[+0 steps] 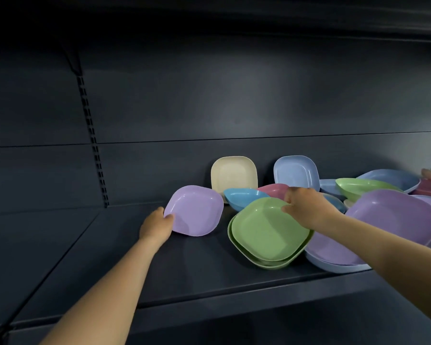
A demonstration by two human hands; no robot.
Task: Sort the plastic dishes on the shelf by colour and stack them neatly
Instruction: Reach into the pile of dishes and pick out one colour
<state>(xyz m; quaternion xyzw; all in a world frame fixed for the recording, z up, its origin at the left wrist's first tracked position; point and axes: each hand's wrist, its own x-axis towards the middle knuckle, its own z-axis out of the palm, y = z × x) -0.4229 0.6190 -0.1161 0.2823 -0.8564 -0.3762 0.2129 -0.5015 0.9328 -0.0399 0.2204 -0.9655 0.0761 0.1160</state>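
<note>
My left grip point(157, 224) pinches the edge of a purple dish point(194, 210), tilted up off the shelf point(110, 265) at nine o'clock of the pile. My right grip point(304, 207) curls over the rim of the stacked green dishes point(266, 232) at centre; the rest lie mixed toward three o'clock.

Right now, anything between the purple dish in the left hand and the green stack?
Head view: nothing. Between the purple dish held by the left hand and the green stack under the right hand lies only bare dark shelf.

The left hand point(157, 224) holds a purple dish point(194, 210) at nine o'clock. The right hand point(306, 207) grips the green dishes point(266, 232) on the dark shelf point(184, 270).
</note>
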